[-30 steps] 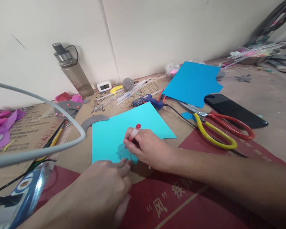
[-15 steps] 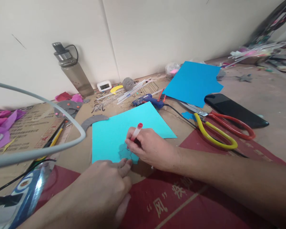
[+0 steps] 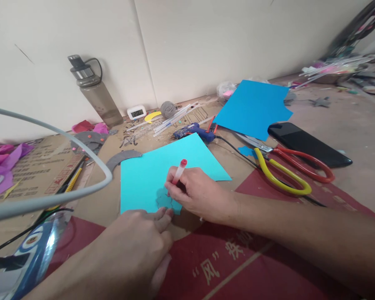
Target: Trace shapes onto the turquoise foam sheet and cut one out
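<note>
Pen [image 3: 179,171] in right hand [image 3: 203,195] — turquoise paper [image 3: 143,177] beneath — left hand [image 3: 143,239] over its near edge, grip unclear.

Bare forearms on this person, as far up as I can see. Left grip [image 3: 143,235], by the near edge of the turquoise sheet [image 3: 146,177], has a broad back and softly rounded knuckles, and the wrist's bare too. Right grip [image 3: 196,193], at the sheet's right side, looks smaller from here, with a smooth bare forearm [image 3: 300,227] that's thicker further from the sheet.
</note>
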The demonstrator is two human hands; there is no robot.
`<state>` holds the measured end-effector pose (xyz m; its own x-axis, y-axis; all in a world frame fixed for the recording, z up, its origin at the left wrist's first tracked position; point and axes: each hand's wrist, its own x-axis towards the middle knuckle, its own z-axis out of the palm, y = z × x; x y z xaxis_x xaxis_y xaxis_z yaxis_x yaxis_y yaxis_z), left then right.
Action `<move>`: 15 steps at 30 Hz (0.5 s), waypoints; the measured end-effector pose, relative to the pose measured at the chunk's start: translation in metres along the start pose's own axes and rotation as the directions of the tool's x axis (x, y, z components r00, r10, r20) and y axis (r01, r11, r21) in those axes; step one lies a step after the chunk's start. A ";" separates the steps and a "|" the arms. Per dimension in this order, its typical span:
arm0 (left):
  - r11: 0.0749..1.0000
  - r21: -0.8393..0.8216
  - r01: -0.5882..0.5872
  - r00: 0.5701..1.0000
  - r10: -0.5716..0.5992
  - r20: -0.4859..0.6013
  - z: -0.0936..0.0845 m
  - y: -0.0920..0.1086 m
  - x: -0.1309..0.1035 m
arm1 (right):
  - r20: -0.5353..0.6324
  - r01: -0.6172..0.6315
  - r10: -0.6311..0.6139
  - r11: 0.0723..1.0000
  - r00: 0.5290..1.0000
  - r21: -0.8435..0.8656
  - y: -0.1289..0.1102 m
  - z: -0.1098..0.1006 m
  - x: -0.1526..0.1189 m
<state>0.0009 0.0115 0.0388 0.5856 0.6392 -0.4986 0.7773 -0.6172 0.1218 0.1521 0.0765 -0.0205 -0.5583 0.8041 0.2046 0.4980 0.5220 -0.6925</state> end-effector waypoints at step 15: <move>0.996 0.057 -0.075 0.981 0.084 -0.173 0.014 -0.008 0.001 | -0.078 -0.007 0.011 0.998 0.997 0.056 0.006 0.002 -0.001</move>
<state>-0.0080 0.0109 0.0256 0.6798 0.6546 -0.3308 0.7167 -0.6886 0.1102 0.1543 0.0779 -0.0260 -0.4993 0.8294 0.2504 0.4640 0.5001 -0.7312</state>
